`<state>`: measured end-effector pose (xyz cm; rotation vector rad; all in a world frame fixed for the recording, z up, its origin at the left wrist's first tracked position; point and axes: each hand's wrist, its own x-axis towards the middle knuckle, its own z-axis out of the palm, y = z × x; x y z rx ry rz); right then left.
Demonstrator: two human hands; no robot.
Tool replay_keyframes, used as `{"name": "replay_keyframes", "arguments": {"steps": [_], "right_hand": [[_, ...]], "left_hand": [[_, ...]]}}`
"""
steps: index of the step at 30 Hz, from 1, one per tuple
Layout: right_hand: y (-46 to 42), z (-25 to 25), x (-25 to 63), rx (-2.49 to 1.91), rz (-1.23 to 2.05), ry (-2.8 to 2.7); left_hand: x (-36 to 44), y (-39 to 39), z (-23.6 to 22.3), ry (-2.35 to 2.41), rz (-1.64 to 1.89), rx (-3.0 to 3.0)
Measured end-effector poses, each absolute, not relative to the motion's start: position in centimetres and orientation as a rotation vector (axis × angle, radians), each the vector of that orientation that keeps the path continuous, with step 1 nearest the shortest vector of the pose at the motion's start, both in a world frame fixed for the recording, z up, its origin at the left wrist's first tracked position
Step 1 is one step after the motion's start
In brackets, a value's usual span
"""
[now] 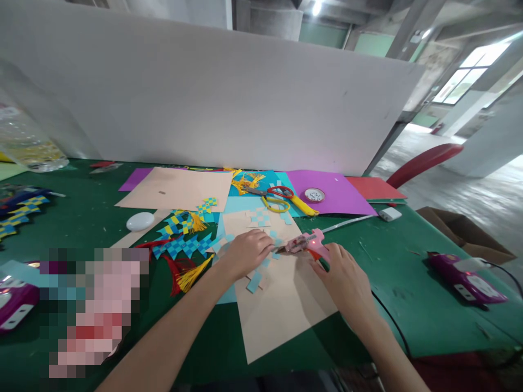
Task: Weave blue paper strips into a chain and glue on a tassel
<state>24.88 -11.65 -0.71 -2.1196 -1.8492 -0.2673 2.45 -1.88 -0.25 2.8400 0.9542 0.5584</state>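
A green table (412,277) is seen, and many things are spread on it. A big white board (204,98) is stood along the back of the table. Behind it, a bare gray room is shown, with a bright lamp (316,7) up high, a big window (469,73) at the right and a shiny floor (425,158). A red chair (429,163) and a brown box (461,231) are seen by the table's right side.

A pale blue paper strip (265,263) is pinched in the left hand (250,253), over a peach sheet (286,316). The fingers of the right hand (345,277) are curled in at an orange handle (315,255), partly hidden by a pink glue gun (304,243); how tightly it is held cannot be told.

Scissors (280,191) are laid farther back, near purple paper (347,190). Blue and yellow woven shapes (183,247) with tassels (195,275) are set to the left. A clear bottle (30,144) is placed far left.
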Motion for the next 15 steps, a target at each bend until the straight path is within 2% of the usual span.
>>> {"name": "replay_keyframes", "arguments": {"steps": [15], "right_hand": [[-11.77, -0.03, 24.98, -2.15, -0.298, -1.864]], "left_hand": [[2.48, -1.86, -0.38, 0.977, 0.586, 2.817]]}}
